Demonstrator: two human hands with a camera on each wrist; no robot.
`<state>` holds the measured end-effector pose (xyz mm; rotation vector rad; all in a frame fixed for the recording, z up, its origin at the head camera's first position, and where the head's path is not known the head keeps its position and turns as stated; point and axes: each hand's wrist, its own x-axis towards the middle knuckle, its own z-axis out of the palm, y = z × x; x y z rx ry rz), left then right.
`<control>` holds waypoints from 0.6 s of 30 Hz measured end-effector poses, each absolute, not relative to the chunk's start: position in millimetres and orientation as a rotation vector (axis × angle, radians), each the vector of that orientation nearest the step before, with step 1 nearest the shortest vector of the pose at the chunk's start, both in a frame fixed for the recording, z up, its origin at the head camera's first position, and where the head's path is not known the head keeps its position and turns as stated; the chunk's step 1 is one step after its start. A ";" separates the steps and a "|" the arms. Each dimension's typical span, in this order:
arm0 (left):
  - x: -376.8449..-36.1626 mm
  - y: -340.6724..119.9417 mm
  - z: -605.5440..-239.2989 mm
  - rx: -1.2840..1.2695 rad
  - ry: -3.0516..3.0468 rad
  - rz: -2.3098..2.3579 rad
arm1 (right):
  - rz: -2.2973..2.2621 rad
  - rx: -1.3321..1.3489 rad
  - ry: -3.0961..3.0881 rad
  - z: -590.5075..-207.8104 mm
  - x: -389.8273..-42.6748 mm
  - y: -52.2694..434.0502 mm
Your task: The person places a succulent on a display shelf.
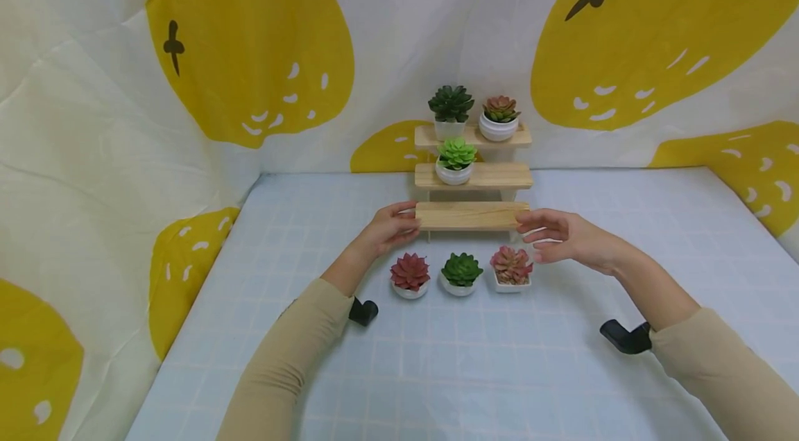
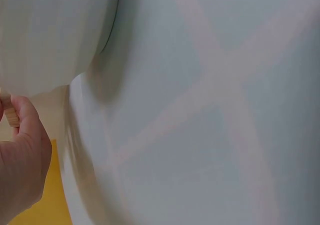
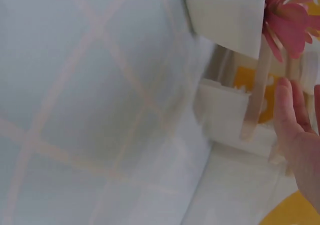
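A three-tier wooden stand (image 1: 472, 217) stands against the back cloth. My left hand (image 1: 390, 227) pinches the left end of its lowest board, thumb in front and fingers behind; the left wrist view shows the board's end (image 2: 11, 116) between them. At the board's right end is my right hand (image 1: 571, 240), fingers loosely extended and holding nothing. In front of the stand sit a dark red succulent (image 1: 410, 272), a green succulent (image 1: 462, 270) and a pink succulent (image 1: 512, 265), each in a white pot. The pink one (image 3: 289, 27) is close to my right fingers.
On the top tier stand a dark green succulent (image 1: 451, 105) and a reddish-green one (image 1: 500, 111). A bright green succulent (image 1: 456, 155) occupies the middle tier. A checked pale blue cloth (image 1: 437, 372) covers the table. Lemon-print fabric (image 1: 399, 32) hangs behind and at the sides.
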<state>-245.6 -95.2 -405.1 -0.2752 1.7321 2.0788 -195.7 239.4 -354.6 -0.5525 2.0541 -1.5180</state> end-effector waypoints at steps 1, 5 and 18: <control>-245.4 -95.2 -404.6 -0.273 1.732 2.080 | -1.516 -0.551 2.056 -355.5 -194.6 240.1; -245.4 -95.4 -403.4 -0.268 1.728 2.081 | -1.515 -0.550 2.060 -359.4 -190.5 242.3; -246.5 -95.7 -406.1 -0.255 1.730 2.086 | -1.521 -0.590 2.042 -378.8 -182.2 245.2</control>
